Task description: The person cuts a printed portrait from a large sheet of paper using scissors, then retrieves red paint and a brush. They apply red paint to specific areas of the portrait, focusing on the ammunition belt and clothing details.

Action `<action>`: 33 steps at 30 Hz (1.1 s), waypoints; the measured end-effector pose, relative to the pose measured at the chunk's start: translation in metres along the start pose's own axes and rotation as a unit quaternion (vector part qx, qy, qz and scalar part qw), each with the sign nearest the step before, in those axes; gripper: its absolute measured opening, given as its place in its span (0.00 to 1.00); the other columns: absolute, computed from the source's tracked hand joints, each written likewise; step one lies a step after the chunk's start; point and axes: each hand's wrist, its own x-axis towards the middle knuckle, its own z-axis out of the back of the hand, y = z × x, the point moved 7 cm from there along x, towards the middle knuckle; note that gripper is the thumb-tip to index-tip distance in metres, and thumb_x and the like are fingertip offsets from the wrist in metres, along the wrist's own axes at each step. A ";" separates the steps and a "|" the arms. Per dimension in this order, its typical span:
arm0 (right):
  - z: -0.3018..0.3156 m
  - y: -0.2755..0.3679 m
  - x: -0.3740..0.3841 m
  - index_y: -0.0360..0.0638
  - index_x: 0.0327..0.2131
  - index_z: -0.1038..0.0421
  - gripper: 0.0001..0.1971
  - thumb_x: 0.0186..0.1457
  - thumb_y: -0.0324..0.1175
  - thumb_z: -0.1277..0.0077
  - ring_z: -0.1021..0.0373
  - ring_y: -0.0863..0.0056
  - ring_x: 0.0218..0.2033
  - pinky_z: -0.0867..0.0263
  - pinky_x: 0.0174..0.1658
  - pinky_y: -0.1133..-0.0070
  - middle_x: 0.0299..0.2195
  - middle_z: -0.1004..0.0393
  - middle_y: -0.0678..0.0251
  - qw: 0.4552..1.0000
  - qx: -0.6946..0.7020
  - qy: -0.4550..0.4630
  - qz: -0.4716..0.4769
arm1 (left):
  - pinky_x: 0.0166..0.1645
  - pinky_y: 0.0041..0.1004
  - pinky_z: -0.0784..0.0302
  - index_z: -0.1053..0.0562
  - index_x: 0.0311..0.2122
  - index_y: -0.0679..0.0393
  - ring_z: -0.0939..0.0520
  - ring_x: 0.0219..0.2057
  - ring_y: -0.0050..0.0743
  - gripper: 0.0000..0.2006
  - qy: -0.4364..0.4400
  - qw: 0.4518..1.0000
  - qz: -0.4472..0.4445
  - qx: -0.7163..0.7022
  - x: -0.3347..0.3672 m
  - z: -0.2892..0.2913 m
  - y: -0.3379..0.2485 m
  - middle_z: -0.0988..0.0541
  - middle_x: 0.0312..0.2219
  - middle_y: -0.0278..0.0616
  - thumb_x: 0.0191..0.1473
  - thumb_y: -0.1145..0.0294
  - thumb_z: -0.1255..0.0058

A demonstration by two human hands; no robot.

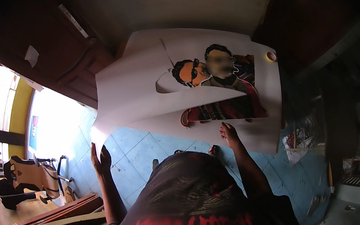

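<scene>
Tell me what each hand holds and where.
Left hand lifts the white backing sheet by its lower left corner; right hand presses the poster's bottom edge.

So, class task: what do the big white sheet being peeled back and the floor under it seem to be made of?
White sheet: probably thin paper or backing film with a matte finish; it bends and curls where the left hand lifts it off the colourful printed picture. Floor: likely glazed ceramic tile, blue, with grout lines and some sheen.
</scene>
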 end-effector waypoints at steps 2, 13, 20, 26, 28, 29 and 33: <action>0.000 0.003 0.007 0.48 0.55 0.37 0.27 0.59 0.53 0.50 0.31 0.73 0.45 0.36 0.47 0.72 0.45 0.29 0.66 1.000 0.000 0.012 -0.006 | 0.48 0.22 0.28 0.33 0.52 0.69 0.23 0.41 0.25 0.15 -0.065 0.980 0.007 0.187 -0.008 0.011 -0.003 0.22 0.41 0.45 0.65 0.69 0.60; -0.024 0.071 -0.030 0.51 0.60 0.41 0.43 0.53 0.75 0.68 0.39 0.68 0.54 0.43 0.54 0.68 0.55 0.36 0.65 0.941 0.300 0.158 -0.009 | 0.42 0.25 0.24 0.31 0.52 0.61 0.21 0.39 0.26 0.15 -0.063 0.985 0.130 0.090 -0.056 0.056 0.014 0.22 0.40 0.39 0.63 0.69 0.56; -0.023 0.073 -0.032 0.51 0.52 0.36 0.20 0.58 0.42 0.48 0.32 0.74 0.47 0.34 0.46 0.73 0.46 0.29 0.72 0.976 0.191 0.100 -0.016 | 0.43 0.23 0.27 0.31 0.53 0.62 0.23 0.41 0.22 0.17 -0.066 0.958 0.200 0.196 -0.051 -0.002 -0.070 0.22 0.38 0.38 0.62 0.67 0.51; -0.047 0.030 -0.039 0.48 0.42 0.31 0.12 0.54 0.27 0.44 0.30 0.78 0.32 0.33 0.36 0.76 0.37 0.26 0.71 0.971 0.180 0.137 -0.076 | 0.53 0.26 0.30 0.30 0.53 0.67 0.24 0.48 0.26 0.20 0.034 0.851 -0.057 0.522 -0.093 -0.015 -0.180 0.23 0.47 0.40 0.57 0.71 0.47; -0.049 0.011 -0.031 0.56 0.44 0.32 0.15 0.54 0.27 0.42 0.31 0.80 0.34 0.34 0.36 0.78 0.36 0.27 0.75 0.957 0.169 0.211 -0.109 | 0.53 0.26 0.30 0.31 0.54 0.67 0.25 0.48 0.25 0.20 -0.164 0.936 0.134 0.282 -0.130 -0.022 -0.197 0.23 0.47 0.40 0.57 0.72 0.47; -0.056 0.007 -0.033 0.56 0.43 0.31 0.14 0.54 0.28 0.42 0.30 0.80 0.33 0.34 0.36 0.79 0.35 0.26 0.75 0.950 0.159 0.239 -0.122 | 0.54 0.26 0.31 0.31 0.54 0.67 0.24 0.48 0.25 0.20 -0.185 0.941 0.141 0.245 -0.161 -0.019 -0.208 0.23 0.46 0.40 0.58 0.72 0.48; -0.067 -0.003 -0.033 0.54 0.41 0.29 0.10 0.55 0.29 0.42 0.29 0.80 0.32 0.34 0.35 0.82 0.34 0.24 0.75 0.931 0.095 0.316 -0.154 | 0.54 0.25 0.31 0.33 0.56 0.67 0.25 0.47 0.24 0.21 -0.233 0.931 0.158 0.234 -0.271 -0.058 -0.249 0.23 0.48 0.40 0.60 0.70 0.50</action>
